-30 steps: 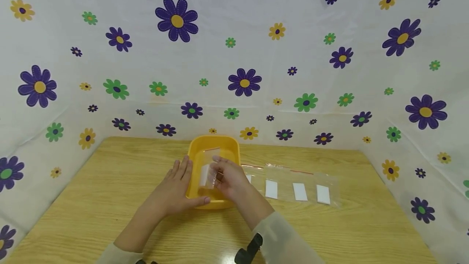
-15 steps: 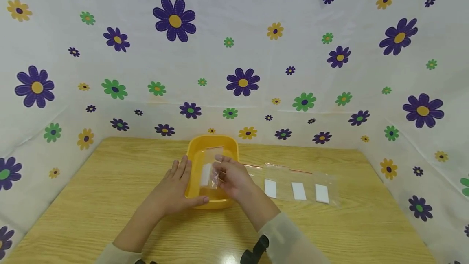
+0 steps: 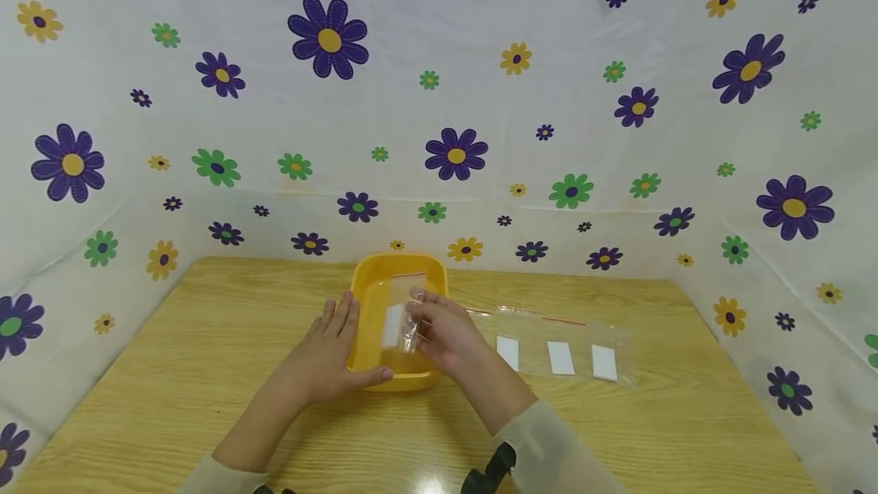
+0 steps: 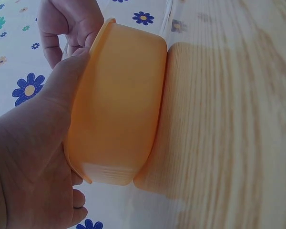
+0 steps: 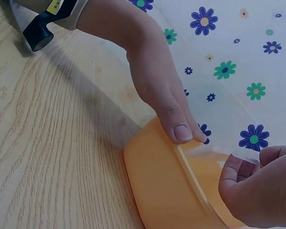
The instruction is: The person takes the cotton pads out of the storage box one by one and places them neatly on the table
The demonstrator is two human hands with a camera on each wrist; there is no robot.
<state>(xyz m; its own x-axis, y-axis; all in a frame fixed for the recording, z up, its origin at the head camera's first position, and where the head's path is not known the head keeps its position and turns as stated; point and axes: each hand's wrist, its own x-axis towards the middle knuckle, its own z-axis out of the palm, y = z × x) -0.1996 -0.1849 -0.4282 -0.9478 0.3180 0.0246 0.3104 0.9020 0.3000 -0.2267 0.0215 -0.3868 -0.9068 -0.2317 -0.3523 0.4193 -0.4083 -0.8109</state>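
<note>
A yellow plastic tray (image 3: 401,382) stands on the wooden table. My left hand (image 3: 322,357) rests on it, fingers straight along its left side and thumb over the front rim; the left wrist view shows this hand (image 4: 43,138) against the tray's outer wall. Over the tray's inside, my right hand (image 3: 446,330) pinches a clear zip bag (image 3: 406,292) by its right side. A flat white rectangular piece (image 3: 392,325) shows in the bag, and a red strip runs along its top. In the right wrist view my right hand (image 5: 262,186), fingers curled, hides most of the bag.
Right of the tray, several clear zip bags lie in a row, with white pieces (image 3: 561,358) inside. My right hand and forearm cover part of the leftmost bag. A white flowered cloth (image 3: 453,97) encloses the table (image 3: 226,311) at the back and both sides.
My right hand has moved slightly right over the tray, taking the pinched zip bag along. More of the row's leftmost bag is covered now. My left hand stays on the tray.
</note>
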